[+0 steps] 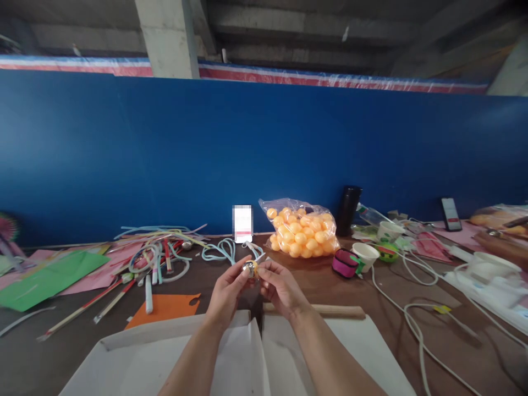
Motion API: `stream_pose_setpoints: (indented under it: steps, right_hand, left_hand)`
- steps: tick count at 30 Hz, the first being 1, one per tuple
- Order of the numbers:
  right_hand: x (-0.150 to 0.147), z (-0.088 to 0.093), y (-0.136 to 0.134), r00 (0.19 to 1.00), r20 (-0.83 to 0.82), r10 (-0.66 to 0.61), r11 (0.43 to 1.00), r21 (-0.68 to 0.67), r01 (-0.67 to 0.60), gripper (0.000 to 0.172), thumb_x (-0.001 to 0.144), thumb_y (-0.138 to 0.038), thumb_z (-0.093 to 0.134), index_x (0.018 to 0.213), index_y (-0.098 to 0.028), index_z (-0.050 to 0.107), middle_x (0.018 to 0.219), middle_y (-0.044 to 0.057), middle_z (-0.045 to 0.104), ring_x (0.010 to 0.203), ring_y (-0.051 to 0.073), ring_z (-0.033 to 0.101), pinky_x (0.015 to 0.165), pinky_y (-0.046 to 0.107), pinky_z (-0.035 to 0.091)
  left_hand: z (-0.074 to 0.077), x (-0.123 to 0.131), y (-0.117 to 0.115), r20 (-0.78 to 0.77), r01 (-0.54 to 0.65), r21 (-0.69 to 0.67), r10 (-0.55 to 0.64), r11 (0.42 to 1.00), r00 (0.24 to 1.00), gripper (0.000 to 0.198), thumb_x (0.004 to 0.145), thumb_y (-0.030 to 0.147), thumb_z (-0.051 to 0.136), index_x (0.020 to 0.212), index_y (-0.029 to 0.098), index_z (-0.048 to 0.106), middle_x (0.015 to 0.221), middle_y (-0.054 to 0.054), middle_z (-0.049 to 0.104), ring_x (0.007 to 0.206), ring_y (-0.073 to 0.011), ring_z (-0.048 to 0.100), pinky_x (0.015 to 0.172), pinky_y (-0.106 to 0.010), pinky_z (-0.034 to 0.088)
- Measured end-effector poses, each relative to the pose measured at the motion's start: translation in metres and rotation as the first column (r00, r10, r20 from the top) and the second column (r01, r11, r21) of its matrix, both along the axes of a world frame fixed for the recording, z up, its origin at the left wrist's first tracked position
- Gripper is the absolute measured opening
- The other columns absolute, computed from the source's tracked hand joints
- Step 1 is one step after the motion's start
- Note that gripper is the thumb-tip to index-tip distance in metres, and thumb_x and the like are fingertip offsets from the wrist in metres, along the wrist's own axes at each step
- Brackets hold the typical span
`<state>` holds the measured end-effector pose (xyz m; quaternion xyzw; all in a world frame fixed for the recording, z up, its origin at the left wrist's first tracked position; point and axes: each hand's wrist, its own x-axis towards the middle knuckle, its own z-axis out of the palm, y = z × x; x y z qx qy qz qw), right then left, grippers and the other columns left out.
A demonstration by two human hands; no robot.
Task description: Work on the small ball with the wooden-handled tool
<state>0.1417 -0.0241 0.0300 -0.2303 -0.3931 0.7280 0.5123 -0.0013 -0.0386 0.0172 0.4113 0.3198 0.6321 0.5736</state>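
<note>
In front of me, above the table's middle, my two hands meet around a small ball, shiny silver on the left and orange-yellow on the right. My left hand is closed, thumb and fingers pinching the silver side. From the other side, my right hand pinches the yellow edge with thumb and forefinger. Part of the ball is hidden behind the fingers. White boxes or sheets lie below my forearms. Just beyond the hands are a looped pale blue cord and an upright phone.
A clear bag of orange balls stands behind, beside a black bottle. Paper cups and white cables spread rightward. Coloured paper and tangled strips lie left. Another person's hand shows far right.
</note>
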Motion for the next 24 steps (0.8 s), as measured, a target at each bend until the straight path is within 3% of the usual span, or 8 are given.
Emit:
stream_pose_setpoints:
  steps: [12, 24]
  right_hand:
    - [0.0001, -0.0009, 0.0005, 1.0, 0.017, -0.001, 1.0, 0.001, 0.001, 0.024, 0.065, -0.033, 0.082, 0.072, -0.017, 0.066, 0.055, -0.006, 0.051, 0.05, 0.005, 0.044, 0.051, 0.018, 0.041]
    - [-0.0004, 0.0012, -0.0012, 0.998, 0.061, -0.022, 1.0, -0.001, 0.022, 0.03, 0.062, -0.037, 0.083, 0.071, -0.016, 0.064, 0.066, -0.003, 0.056, 0.062, 0.01, 0.053, 0.07, 0.031, 0.053]
  left_hand:
    - [-0.0014, -0.0041, 0.0009, -0.1, -0.019, 0.002, 0.019, 1.0, 0.995, 0.05, 0.072, 0.035, 0.073, 0.12, 0.02, 0.066, 0.105, -0.01, 0.071, 0.089, -0.0203, 0.065, 0.078, -0.029, 0.05]
    - [-0.0027, -0.0045, 0.0007, -0.162, -0.048, 0.033, 0.053, 0.998, 0.985, 0.054, 0.07, 0.039, 0.074, 0.118, 0.017, 0.066, 0.107, -0.012, 0.071, 0.104, -0.0284, 0.062, 0.087, -0.037, 0.049]
